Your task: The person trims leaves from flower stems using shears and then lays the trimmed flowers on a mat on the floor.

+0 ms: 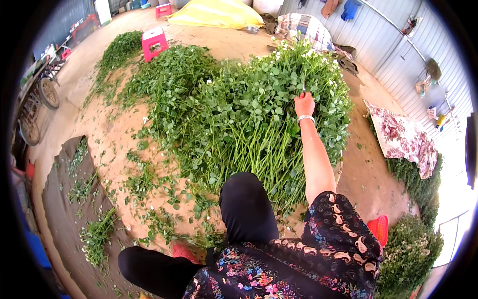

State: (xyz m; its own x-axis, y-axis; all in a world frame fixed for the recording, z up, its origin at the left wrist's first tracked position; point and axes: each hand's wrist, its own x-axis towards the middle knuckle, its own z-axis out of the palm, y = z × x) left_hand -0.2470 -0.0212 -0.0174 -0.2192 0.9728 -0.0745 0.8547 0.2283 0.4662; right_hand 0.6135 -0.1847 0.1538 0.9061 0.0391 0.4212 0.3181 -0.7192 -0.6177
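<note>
My right hand (pixel 304 105), with a pale bracelet at the wrist, reaches out to the right side of a large heap of leafy green stems (pixel 239 99). Its fingers are closed in a fist around a thin tool (pixel 303 86) whose greyish tip points up among the leaves; its exact kind is too small to tell. White flowers (pixel 308 52) top the stems around and beyond the fist. The cut stem ends lie toward my knees. My left hand is out of view.
A pink and white stool (pixel 154 44) stands behind the heap. Loose sprigs lie on a dark cloth (pixel 64 199) at left. On the right are a red plastic basket (pixel 379 229), a flowered cloth (pixel 403 137) over greenery, and more flowering bundles (pixel 406 254). A wheeled cart (pixel 37 102) stands far left.
</note>
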